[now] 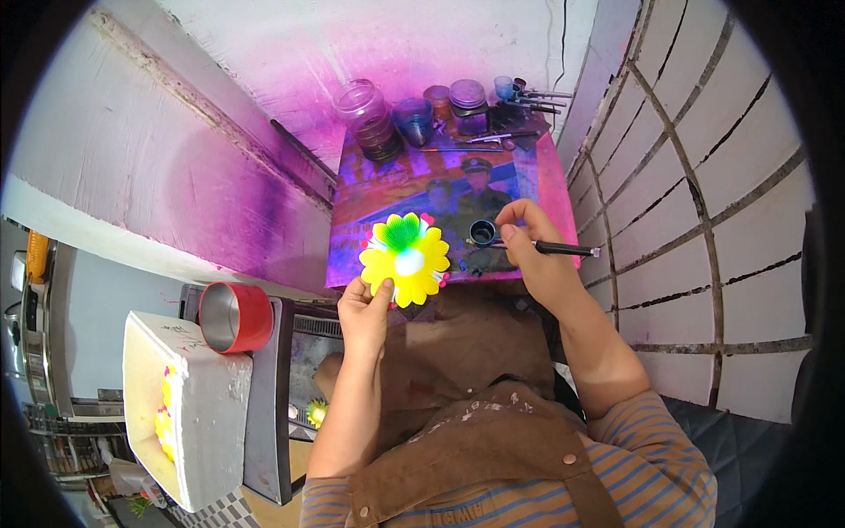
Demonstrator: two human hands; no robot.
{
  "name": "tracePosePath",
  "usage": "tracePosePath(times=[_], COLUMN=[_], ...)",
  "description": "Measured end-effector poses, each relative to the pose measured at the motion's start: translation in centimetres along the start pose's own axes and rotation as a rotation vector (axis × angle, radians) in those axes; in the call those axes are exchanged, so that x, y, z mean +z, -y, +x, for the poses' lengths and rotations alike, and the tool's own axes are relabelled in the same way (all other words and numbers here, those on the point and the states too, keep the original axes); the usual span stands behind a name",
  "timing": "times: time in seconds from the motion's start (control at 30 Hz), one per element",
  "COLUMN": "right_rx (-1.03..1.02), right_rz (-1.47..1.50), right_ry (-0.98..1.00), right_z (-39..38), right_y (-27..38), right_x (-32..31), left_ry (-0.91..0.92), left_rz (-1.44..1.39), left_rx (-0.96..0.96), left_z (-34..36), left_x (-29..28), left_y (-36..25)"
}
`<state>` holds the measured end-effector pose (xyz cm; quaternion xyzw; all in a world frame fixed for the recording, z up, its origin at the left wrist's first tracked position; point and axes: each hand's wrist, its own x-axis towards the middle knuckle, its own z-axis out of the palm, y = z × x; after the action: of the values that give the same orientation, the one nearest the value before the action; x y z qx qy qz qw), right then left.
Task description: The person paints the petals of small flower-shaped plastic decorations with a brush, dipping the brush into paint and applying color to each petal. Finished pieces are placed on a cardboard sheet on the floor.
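Observation:
A yellow artificial flower (429, 268) with scalloped petals and a pale centre is pinched at its lower left edge by my left hand (363, 308), thumb on top. Bright green covers its upper petals, and pink and white tips stick out behind. My right hand (525, 239) grips a black-handled airbrush (556, 249) to the right of the flower, fingers curled round its body. The airbrush's small round colour cup (481, 232) holds dark liquid and faces up. A gap separates cup and flower. My fingers hide much of the airbrush's body.
Behind my hands is a purple-stained table (352, 242) with a clear jar (374, 132), a blue cup (414, 121), a lidded jar (469, 107) and several more airbrushes (537, 101). A foam box (211, 414) with yellow flowers and a red pot (251, 317) stand left. Tiled wall (678, 194) rises right.

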<state>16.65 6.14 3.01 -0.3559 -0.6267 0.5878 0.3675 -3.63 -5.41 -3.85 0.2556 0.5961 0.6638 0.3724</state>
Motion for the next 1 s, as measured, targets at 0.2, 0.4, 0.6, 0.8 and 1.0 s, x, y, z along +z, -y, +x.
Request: tracePosePath(times=[0.2,0.4,0.6,0.8,1.0], right_rx=[-0.026,0.004,-0.030,-0.006,-0.002], right_rz=[0.083,0.081,0.065,0.050,0.046], right_ry=[0.017,0.008,-0.009,-0.012,-0.004], right_z=[-0.5,-0.9,-1.2,-1.3,-1.4], right_y=[0.4,1.0,0.7,0.7,0.4], right_x=[0.5,-0.1,-0.3,-0.4,-0.4], left_ry=[-0.020,-0.019,-0.039,-0.067,-0.064], left_rz=[-0.027,-0.045,-0.035,-0.039,-0.033], left_rx=[0.017,0.037,0.066,0.107,0.133], left_z=[-0.3,-0.5,-0.3,-0.3,-0.1], left_x=[0.3,0.0,-0.5,-0.1,-0.3], left_y=[-0.6,-0.8,-0.5,-0.5,-0.6])
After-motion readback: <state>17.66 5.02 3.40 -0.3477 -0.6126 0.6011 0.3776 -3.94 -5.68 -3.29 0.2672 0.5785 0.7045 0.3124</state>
